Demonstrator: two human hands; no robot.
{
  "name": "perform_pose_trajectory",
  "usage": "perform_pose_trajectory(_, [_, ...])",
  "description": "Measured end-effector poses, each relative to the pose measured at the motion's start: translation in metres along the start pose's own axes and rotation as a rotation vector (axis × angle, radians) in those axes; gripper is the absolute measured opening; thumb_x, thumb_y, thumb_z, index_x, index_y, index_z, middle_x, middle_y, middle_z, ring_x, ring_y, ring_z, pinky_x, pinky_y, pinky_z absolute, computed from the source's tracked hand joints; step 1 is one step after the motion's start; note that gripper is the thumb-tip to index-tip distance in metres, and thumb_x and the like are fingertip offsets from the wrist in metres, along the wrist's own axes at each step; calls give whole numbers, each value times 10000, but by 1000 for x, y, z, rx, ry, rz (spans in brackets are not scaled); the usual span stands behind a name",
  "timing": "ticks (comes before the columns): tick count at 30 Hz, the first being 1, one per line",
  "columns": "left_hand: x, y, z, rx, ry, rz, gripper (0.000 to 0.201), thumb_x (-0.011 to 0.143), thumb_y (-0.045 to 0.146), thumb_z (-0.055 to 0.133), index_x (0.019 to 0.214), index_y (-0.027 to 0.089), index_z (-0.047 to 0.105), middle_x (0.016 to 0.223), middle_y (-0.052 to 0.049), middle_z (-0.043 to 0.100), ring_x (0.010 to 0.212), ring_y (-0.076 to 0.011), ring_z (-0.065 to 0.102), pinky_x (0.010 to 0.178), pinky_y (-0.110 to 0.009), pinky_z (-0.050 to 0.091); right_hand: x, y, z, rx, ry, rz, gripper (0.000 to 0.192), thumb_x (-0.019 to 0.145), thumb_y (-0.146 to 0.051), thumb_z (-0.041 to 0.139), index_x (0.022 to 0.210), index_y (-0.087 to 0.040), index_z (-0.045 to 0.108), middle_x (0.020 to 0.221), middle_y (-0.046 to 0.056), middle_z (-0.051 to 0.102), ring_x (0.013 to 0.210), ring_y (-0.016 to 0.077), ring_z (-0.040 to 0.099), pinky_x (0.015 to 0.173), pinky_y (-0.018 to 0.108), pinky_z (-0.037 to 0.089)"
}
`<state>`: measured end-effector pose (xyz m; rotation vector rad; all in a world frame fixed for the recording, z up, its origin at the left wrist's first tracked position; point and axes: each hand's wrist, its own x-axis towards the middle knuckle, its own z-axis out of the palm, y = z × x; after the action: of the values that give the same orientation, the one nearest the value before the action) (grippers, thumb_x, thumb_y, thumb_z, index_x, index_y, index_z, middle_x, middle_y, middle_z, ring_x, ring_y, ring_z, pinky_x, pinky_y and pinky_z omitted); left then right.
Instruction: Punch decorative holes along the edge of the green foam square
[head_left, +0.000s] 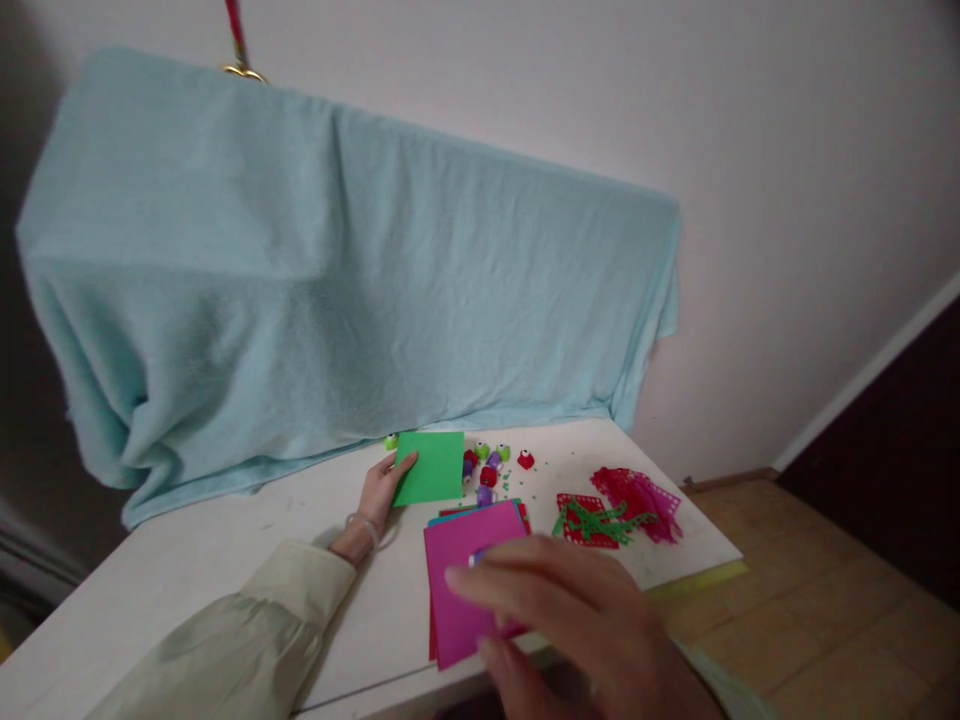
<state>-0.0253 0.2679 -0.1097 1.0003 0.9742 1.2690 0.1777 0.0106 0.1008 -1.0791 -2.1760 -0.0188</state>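
Two hands are out over the white table (225,560): my left hand (384,492) pinches the near edge of a green paper square (433,466) far out towards the draped blue cloth (337,280), thumb on top, while my right hand (577,620) hovers blurred and close to the camera over the magenta sheet (469,560) topping a small stack; something small and pale seems to sit at its fingertips, but I cannot tell whether it is closed on anything. I judge the green square could knock the little paper punches (491,462) just beside it, rolling them and scattering the green confetti (517,487). The stack overhangs the front edge, so a careless brush from my right hand might slide it off. The punched scraps (619,508) lie loose to the right. I see no box, tray or bowl; everything lies bare on the tabletop.
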Motion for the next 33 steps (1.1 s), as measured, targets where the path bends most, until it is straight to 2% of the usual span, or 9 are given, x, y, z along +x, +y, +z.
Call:
perform_pose_trajectory(4, [2,-2,0,4,6,25,441,739,403,713,1073,124,639,967,-115,702,773,-195,682,725,-289,558,-18,61,77,-170,-247,277,442,850,-397,579,1237,-191,527,1194,130,567,1008,258,599,839,382,513])
perform_pose_trajectory(6, [3,-3,0,5,-3,32,432,747,398,708,1073,124,636,980,-116,700,783,-193,683,722,-283,559,-33,83,108,-210,-331,310,488,821,-421,613,1224,-161,521,1188,148,549,978,275,601,825,403,513])
perform_pose_trajectory(8, [4,-3,-1,4,-10,36,432,751,393,705,1084,129,629,991,-112,698,789,-189,683,726,-280,559,-45,93,129,-192,-379,299,388,826,-387,614,1150,-184,548,1127,110,557,896,248,612,785,389,519])
perform_pose_trajectory(11, [4,-3,-2,7,-4,38,429,754,385,705,1094,136,624,994,-106,699,783,-180,684,732,-277,559,-53,96,142,-111,-339,340,184,856,-261,583,1025,-191,566,1075,76,550,876,204,603,785,336,507])
perform_pose_trajectory(16, [3,-1,-2,33,-5,14,429,748,382,712,1090,138,627,979,-101,703,775,-181,686,729,-277,562,-54,106,127,153,-135,413,128,843,-228,594,968,-212,569,1000,35,566,919,178,575,840,301,457])
perform_pose_trajectory(20, [2,0,-1,1,-5,3,431,754,377,708,1101,138,621,988,-106,701,787,-183,687,755,-298,563,-47,123,97,279,21,495,109,823,-247,597,923,-205,599,853,7,609,805,162,585,736,268,455])
perform_pose_trajectory(26, [3,-1,-2,21,20,6,415,746,390,713,1077,151,636,1017,-98,697,824,-176,685,772,-267,554,-38,154,62,528,139,616,263,753,-313,667,995,-214,647,900,20,674,812,181,632,748,304,492])
perform_pose_trajectory(29, [1,3,0,28,28,12,391,759,393,701,1056,145,644,1020,-100,698,831,-172,685,765,-242,551,-28,170,56,732,224,659,312,739,-385,687,973,-180,656,903,50,673,810,194,647,757,326,517])
perform_pose_trajectory(33, [-4,8,4,-14,-12,7,405,769,393,692,1083,145,626,1037,-109,692,852,-194,685,762,-276,558,5,190,66,1023,309,676,359,747,-482,660,899,-158,627,811,32,638,625,147,639,643,297,534])
